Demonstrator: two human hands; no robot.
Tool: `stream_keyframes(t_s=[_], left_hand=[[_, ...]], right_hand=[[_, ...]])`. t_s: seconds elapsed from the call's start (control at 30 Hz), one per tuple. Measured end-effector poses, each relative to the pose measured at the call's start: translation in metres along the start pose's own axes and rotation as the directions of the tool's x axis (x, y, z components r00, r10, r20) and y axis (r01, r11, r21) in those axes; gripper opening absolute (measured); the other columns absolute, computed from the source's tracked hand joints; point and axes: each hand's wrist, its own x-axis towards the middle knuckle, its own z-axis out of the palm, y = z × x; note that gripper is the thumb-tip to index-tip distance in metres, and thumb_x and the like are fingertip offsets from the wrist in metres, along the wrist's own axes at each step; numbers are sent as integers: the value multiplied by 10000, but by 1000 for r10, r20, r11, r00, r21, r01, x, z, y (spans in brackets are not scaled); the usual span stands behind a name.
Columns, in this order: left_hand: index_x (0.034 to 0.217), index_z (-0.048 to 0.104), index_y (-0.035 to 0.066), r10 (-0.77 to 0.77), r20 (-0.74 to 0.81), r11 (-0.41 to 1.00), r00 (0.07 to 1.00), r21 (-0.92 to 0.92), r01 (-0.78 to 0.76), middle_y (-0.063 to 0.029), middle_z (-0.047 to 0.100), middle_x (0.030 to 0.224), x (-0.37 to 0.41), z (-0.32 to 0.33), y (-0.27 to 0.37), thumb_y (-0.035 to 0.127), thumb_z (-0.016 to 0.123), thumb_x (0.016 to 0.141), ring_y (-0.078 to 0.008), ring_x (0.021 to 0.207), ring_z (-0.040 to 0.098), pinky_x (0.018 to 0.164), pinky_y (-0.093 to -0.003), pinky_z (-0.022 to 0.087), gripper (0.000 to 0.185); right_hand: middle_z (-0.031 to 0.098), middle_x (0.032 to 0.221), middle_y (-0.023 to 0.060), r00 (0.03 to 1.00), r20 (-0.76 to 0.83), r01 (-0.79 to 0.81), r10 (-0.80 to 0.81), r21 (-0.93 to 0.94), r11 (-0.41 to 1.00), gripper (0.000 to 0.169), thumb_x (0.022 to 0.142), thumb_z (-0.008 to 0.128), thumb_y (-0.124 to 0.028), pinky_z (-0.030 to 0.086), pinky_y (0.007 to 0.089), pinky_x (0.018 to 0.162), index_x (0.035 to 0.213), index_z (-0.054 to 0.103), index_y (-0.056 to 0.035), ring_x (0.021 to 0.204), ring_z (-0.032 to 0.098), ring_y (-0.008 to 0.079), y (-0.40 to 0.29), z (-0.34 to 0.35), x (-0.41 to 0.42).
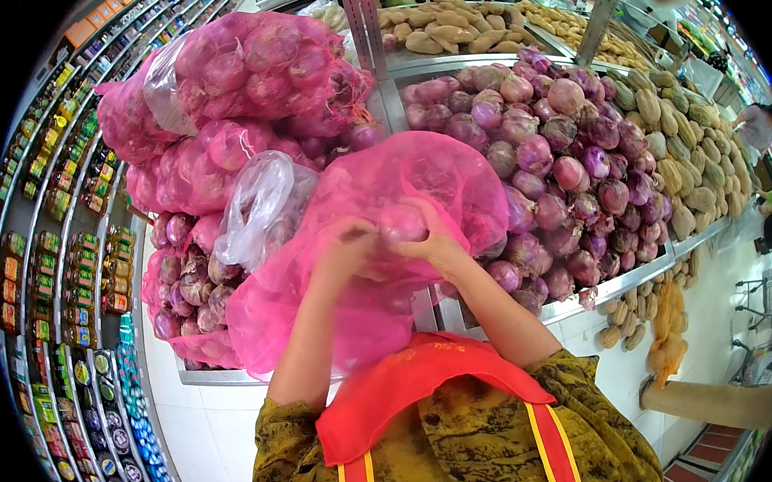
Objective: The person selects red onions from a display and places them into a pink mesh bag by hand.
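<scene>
A large pink mesh bag (414, 166) spreads in front of me, loose and mostly see-through. At its middle my right hand (433, 238) has its thumb and fingers around a red onion (401, 225). The mesh lies partly over that onion, and I cannot tell whether the onion is inside the bag. Just left of it, my left hand (348, 246) is blurred, with curled fingers against the mesh. A pile of loose red onions (556, 157) fills the metal-edged bin to the right. Beside my left hand lies a clear plastic bag (261, 209).
Full pink mesh sacks of onions (230, 78) are stacked at the left. Sweet potatoes (446, 28) lie behind, and squash (698, 149) farther right. A metal post (361, 24) rises between bins. Grocery shelves (69, 260) line the left; a person (650, 6) stands far right.
</scene>
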Motion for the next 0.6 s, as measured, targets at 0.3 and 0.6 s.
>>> stream_keyframes(t_s=[0.3,0.6], left_hand=[[998,623,14,-3,-275,995,962,91,29,-60,642,858,11,-23,25,63,655,792,-159,784,611,695,-260,486,214],[1112,495,24,316,218,895,923,253,-366,-59,549,949,-11,18,-7,-67,588,822,-150,869,556,676,-266,513,317]], right_hand=[[524,1210,76,948,115,-319,297,300,899,711,703,733,-92,439,323,908,1336,411,-123,1098,519,204,-2,1,-1],[594,1168,37,872,394,293,-292,59,954,483,851,568,-131,446,340,859,1321,471,-73,1071,538,175,45,-19,-5]])
